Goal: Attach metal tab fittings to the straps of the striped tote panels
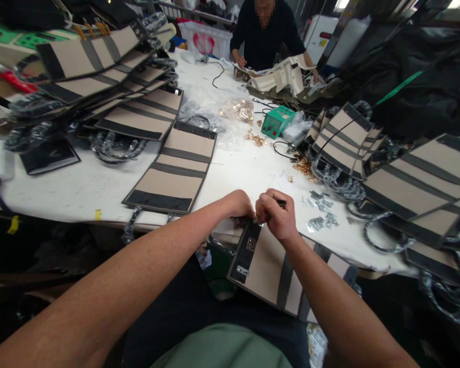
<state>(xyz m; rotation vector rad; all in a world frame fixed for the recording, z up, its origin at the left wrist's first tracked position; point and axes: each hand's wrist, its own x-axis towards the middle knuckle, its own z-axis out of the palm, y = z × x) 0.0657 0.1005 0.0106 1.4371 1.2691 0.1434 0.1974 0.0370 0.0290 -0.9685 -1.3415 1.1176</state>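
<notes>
A beige bag panel with black stripes (268, 266) lies on my lap, its top edge against the white table (237, 174). My left hand (239, 204) pinches that top black edge, fingers closed on it. My right hand (276, 214) is clenched around a thin dark tool (281, 203) whose tip meets the same edge beside my left fingers. Two small metal fittings (249, 245) sit on the panel's black end band.
Another flat panel (176, 168) lies on the table ahead. Stacks of similar panels (111, 76) rise at left and at right (417, 174). Gold hardware (241, 110), a green box (276, 121) and silver bits (322, 209) are scattered about. A person in black (264, 36) works opposite.
</notes>
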